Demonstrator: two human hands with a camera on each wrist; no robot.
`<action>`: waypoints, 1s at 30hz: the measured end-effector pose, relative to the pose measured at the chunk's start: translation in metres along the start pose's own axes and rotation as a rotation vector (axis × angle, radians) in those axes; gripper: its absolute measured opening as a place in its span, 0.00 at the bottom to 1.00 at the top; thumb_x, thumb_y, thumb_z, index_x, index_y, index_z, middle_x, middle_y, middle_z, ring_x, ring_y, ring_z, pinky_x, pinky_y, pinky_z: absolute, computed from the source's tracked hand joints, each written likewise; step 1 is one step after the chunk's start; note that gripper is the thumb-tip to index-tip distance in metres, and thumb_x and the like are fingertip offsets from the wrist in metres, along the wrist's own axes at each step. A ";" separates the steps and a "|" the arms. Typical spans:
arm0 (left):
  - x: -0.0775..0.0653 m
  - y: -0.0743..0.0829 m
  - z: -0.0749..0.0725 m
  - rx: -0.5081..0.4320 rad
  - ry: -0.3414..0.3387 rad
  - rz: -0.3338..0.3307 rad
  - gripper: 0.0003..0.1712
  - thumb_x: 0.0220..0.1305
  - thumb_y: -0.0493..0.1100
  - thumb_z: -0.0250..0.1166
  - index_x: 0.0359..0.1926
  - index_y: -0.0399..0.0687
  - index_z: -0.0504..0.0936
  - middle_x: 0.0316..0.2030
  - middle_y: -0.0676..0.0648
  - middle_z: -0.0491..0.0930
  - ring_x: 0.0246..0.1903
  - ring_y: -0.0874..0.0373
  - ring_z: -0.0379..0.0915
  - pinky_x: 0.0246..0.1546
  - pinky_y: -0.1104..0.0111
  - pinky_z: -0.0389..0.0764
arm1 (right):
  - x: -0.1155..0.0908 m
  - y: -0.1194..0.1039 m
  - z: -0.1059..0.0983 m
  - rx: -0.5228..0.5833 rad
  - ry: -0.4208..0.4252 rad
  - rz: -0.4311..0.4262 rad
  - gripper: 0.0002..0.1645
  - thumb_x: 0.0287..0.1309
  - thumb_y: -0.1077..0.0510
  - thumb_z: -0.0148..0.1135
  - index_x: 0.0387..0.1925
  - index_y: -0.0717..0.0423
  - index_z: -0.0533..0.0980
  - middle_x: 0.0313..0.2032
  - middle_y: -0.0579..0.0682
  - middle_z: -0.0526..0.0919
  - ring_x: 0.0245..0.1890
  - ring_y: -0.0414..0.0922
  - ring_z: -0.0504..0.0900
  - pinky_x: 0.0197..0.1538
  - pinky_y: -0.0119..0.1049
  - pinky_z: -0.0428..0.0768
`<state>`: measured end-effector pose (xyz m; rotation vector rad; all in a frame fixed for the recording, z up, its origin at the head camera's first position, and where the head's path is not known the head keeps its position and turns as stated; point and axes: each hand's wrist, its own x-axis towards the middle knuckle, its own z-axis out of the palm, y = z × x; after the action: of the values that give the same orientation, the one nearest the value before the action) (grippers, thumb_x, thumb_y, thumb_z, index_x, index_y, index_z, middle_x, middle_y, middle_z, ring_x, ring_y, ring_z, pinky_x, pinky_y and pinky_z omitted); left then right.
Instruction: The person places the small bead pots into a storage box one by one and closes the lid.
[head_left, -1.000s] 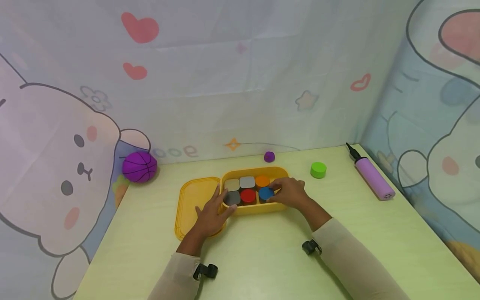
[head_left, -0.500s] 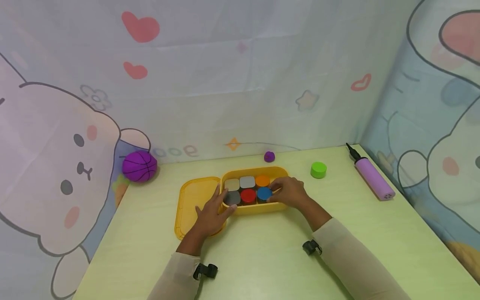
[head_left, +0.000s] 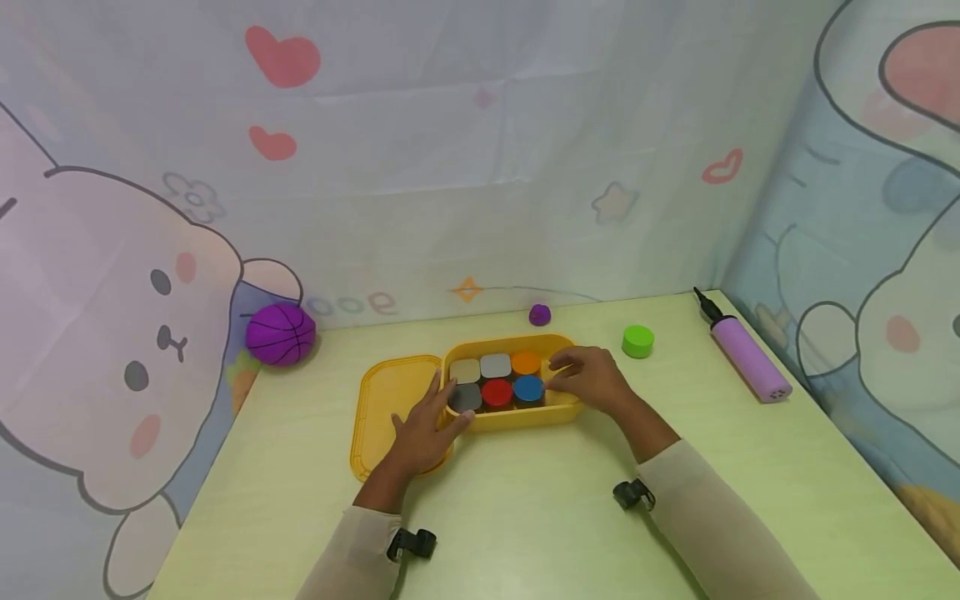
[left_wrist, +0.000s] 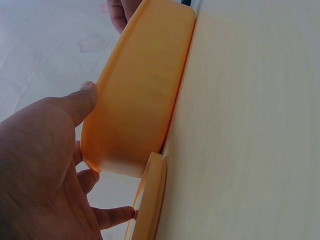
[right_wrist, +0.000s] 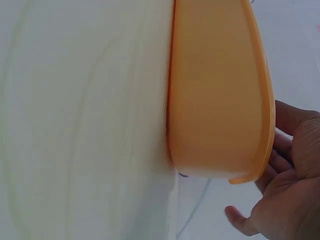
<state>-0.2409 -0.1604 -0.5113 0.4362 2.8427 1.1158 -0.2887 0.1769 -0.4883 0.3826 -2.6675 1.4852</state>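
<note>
In the head view a yellow box [head_left: 517,421] holds several small lidded jars in two rows. In the front row are a dark grey-lidded jar [head_left: 467,397], a red-lidded jar [head_left: 497,393] and a blue-lidded jar [head_left: 528,389]. My left hand [head_left: 422,433] rests with spread fingers on the box's left end, its thumb at the front rim. Over the box's right end hovers my right hand [head_left: 592,382], fingertips close beside the blue-lidded jar with nothing between them. In the right wrist view that hand [right_wrist: 295,175] is behind the rim, partly hidden.
A yellow lid [head_left: 382,408] lies flat left of the box, under my left hand. Behind the box sits a small purple object [head_left: 539,314]. A green round piece [head_left: 637,341], a purple hand pump [head_left: 750,358] and a purple ball [head_left: 281,334] stand farther out.
The blue-lidded jar shifted slightly left against the red-lidded one. My right hand then let go of it and drew back to the right. The left hand stays put.
</note>
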 end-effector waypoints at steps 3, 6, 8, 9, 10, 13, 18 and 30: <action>0.000 0.001 0.000 0.003 -0.002 -0.002 0.46 0.80 0.67 0.59 0.89 0.62 0.56 0.90 0.51 0.39 0.87 0.32 0.48 0.70 0.14 0.24 | -0.001 0.008 -0.008 0.067 0.100 -0.049 0.18 0.66 0.54 0.80 0.50 0.61 0.88 0.49 0.60 0.93 0.47 0.50 0.93 0.50 0.29 0.89; 0.000 0.001 0.000 0.005 -0.004 -0.005 0.46 0.80 0.68 0.59 0.89 0.62 0.56 0.90 0.51 0.39 0.87 0.32 0.47 0.71 0.14 0.24 | -0.003 0.016 -0.018 0.124 0.201 -0.071 0.17 0.69 0.52 0.77 0.49 0.61 0.88 0.47 0.60 0.93 0.44 0.40 0.91 0.54 0.28 0.87; 0.000 0.002 -0.001 0.004 -0.002 -0.004 0.46 0.80 0.68 0.59 0.89 0.62 0.56 0.90 0.51 0.39 0.87 0.32 0.47 0.71 0.14 0.24 | -0.004 0.021 -0.025 0.150 0.255 -0.069 0.18 0.70 0.50 0.76 0.50 0.61 0.88 0.48 0.60 0.93 0.44 0.33 0.88 0.61 0.36 0.86; 0.000 0.002 -0.001 0.005 0.000 -0.004 0.46 0.80 0.67 0.59 0.89 0.62 0.56 0.90 0.50 0.39 0.86 0.32 0.48 0.71 0.14 0.24 | -0.005 0.023 -0.028 0.155 0.277 -0.059 0.19 0.70 0.49 0.76 0.50 0.61 0.88 0.49 0.60 0.93 0.44 0.31 0.86 0.66 0.42 0.85; 0.000 0.002 -0.001 0.003 0.000 -0.004 0.46 0.80 0.67 0.59 0.89 0.61 0.56 0.90 0.50 0.39 0.86 0.31 0.48 0.71 0.14 0.23 | -0.006 0.026 -0.031 0.162 0.296 -0.047 0.21 0.71 0.48 0.76 0.51 0.61 0.88 0.50 0.60 0.92 0.45 0.29 0.85 0.69 0.48 0.83; 0.000 0.002 -0.001 0.010 0.002 -0.004 0.46 0.80 0.67 0.59 0.89 0.61 0.56 0.90 0.50 0.39 0.86 0.32 0.48 0.71 0.14 0.24 | -0.008 0.034 -0.038 0.178 0.349 -0.015 0.24 0.71 0.45 0.76 0.54 0.61 0.86 0.54 0.61 0.90 0.52 0.31 0.82 0.75 0.61 0.74; 0.000 0.000 0.000 0.013 -0.002 -0.009 0.46 0.80 0.68 0.59 0.89 0.62 0.55 0.90 0.51 0.39 0.86 0.32 0.48 0.71 0.14 0.24 | -0.012 0.050 -0.042 0.222 0.452 -0.013 0.24 0.71 0.51 0.76 0.58 0.64 0.85 0.61 0.63 0.87 0.68 0.52 0.79 0.77 0.62 0.69; 0.001 -0.001 0.000 0.011 -0.004 0.000 0.46 0.80 0.68 0.58 0.89 0.60 0.55 0.90 0.50 0.39 0.86 0.31 0.48 0.70 0.14 0.24 | -0.014 0.087 -0.046 0.227 0.659 0.065 0.26 0.67 0.62 0.76 0.63 0.68 0.81 0.69 0.64 0.77 0.75 0.57 0.71 0.67 0.50 0.68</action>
<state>-0.2423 -0.1603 -0.5119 0.4385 2.8468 1.0977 -0.2997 0.2620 -0.5386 -0.1689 -2.0203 1.5834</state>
